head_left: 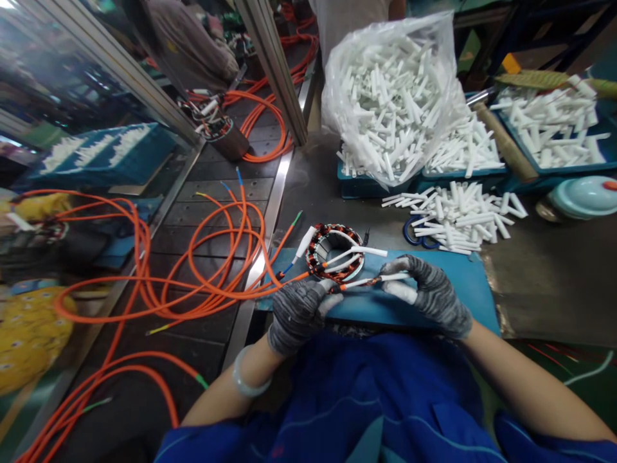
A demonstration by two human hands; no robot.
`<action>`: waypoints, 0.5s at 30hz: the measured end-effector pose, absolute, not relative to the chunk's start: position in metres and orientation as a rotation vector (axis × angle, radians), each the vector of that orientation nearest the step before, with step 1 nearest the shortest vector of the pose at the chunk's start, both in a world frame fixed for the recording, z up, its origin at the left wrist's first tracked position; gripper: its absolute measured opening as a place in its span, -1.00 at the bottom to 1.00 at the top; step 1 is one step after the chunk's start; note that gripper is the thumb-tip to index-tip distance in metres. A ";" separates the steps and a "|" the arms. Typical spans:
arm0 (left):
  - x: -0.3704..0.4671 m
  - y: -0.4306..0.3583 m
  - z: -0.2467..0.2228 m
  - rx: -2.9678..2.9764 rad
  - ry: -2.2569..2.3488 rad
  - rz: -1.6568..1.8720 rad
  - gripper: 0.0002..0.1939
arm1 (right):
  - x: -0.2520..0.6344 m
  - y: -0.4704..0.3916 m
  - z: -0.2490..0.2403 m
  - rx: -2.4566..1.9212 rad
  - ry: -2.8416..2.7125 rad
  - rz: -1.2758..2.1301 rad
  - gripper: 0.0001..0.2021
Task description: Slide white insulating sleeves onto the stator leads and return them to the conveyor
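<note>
On a blue mat (475, 292) in front of me lies a ring-shaped motor stator (315, 247) with dark copper windings and white-sleeved leads. My left hand (299, 313), in a grey glove with pale fingertips, pinches an orange-ended lead (343, 287) at the stator's near side. My gloved right hand (429, 292) is closed on a short white sleeve (398, 276) at the other end of that lead. Bare reddish wire shows between the two hands. Another white sleeve (304, 242) sits on a blue lead left of the stator. An orange cable runs off to the left.
Loose white sleeves (463, 215) and blue-handled scissors (418, 233) lie beyond the mat. Behind are a plastic bag of sleeves (393, 96) and a blue bin (571, 161). Coiled orange cables (226, 247) cover the left track. Another stator (226, 138) and a co-worker's yellow sleeve (41, 207) are further left.
</note>
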State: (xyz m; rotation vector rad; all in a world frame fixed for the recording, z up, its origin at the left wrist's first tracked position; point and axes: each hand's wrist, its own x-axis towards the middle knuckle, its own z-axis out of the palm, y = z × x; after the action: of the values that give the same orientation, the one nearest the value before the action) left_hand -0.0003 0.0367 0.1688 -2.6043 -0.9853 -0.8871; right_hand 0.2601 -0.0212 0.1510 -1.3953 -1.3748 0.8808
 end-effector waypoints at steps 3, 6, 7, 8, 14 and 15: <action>0.001 0.037 0.170 -2.589 -0.975 -0.926 -0.63 | 0.259 -0.025 0.153 -1.440 -1.379 0.777 -0.81; 0.001 0.037 0.169 -2.588 -0.979 -0.953 -0.65 | 0.259 -0.025 0.154 -1.445 -1.376 0.731 -0.83; 0.000 0.037 0.168 -2.590 -0.986 -0.949 -0.67 | 0.259 -0.025 0.154 -1.443 -1.365 0.733 -0.83; -0.001 0.037 0.167 -2.595 -0.995 -0.939 -0.69 | 0.259 -0.024 0.154 -1.439 -1.353 0.745 -0.83; -0.004 0.039 0.163 -2.636 -0.998 -0.929 -0.72 | 0.257 -0.018 0.154 -1.353 -1.361 0.916 -0.78; -0.004 0.039 0.164 -2.639 -0.993 -0.928 -0.72 | 0.256 -0.017 0.154 -1.335 -1.352 0.946 -0.77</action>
State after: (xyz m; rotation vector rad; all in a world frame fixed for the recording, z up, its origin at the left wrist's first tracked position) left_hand -0.0039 0.0394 0.1637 -2.6388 -0.9934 -0.9285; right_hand 0.2557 -0.0165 0.1540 -1.3347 -1.3517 0.9460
